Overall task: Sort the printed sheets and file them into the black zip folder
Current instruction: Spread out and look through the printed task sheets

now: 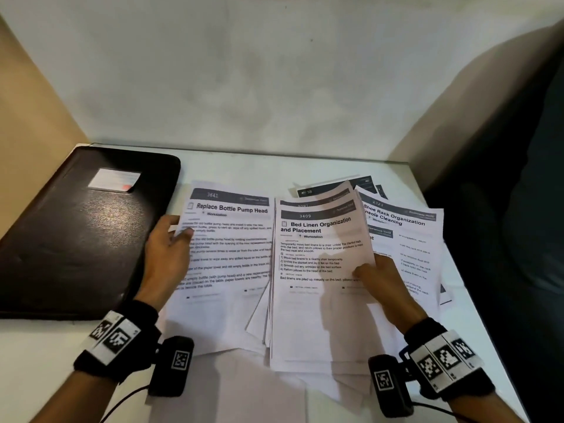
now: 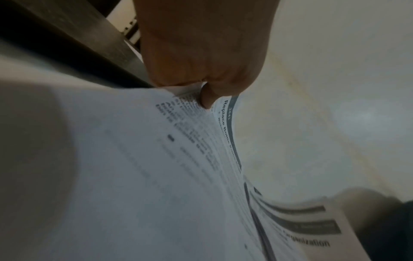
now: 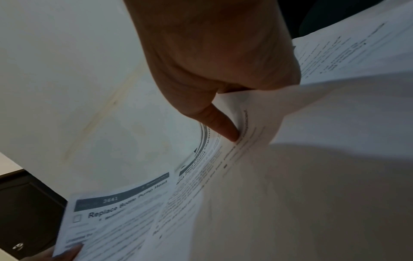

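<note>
Table [image 1: 305,169]: white top in a walled corner; it carries the folder on the person's left and the paper spread from centre to right.
Black zip folder [image 1: 76,239]: lies flat and closed, long axis running away from the person, its right edge just beside the left hand.
Printed sheets: three loose groups side by side, long axes running away from the person like the folder's.
"Replace Bottle Pump Head" sheet [image 1: 225,248]: tops the left group, nearest the folder.
"Bed Linen Organization and Placement" sheet [image 1: 317,270]: tops the middle stack, right edge lifted.
"Shoe Rack Organization" sheet [image 1: 406,236]: fanned with others at the right, partly under the raised stack.
Left hand [image 1: 166,254]: thumb on top and fingers beneath, pinching the left edge of the pump-head sheet.
Right hand [image 1: 384,285]: thumb on top, clamped on the right edge of the bed-linen stack.
Key relation: folder lies to the left of both hands; the left hand is nearer it, so filing likely goes leftward once the zip is opened.
</note>
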